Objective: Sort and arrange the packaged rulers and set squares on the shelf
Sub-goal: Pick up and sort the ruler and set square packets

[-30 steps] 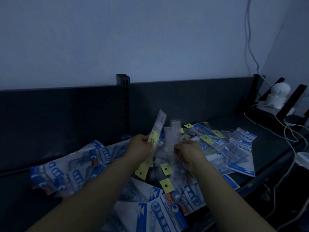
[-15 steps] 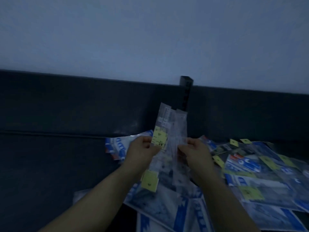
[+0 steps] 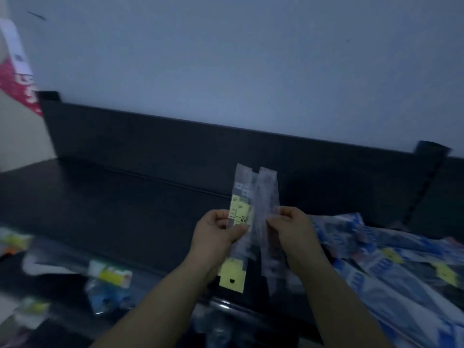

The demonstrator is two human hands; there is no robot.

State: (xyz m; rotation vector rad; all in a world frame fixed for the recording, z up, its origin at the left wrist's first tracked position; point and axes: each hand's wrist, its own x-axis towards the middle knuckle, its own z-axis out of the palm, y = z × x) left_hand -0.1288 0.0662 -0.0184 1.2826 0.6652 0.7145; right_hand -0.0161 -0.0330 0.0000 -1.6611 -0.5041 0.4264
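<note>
I hold two clear packaged rulers upright in front of me above the dark shelf. My left hand pinches the left ruler pack, which carries yellow labels at its middle and bottom end. My right hand pinches the right ruler pack, a plain clear sleeve. The two packs stand side by side and overlap slightly. A pile of blue-and-white set square packs with yellow tags lies on the shelf to the right.
The shelf's dark back panel runs behind, with an upright post at the right. Blurred small packs lie on a lower level at the left. A red and white box stands at the far left.
The view has swung left, so the pile now sits to the right and bare shelf lies ahead. Both hands still hold the two ruler packs, brought closer together.
</note>
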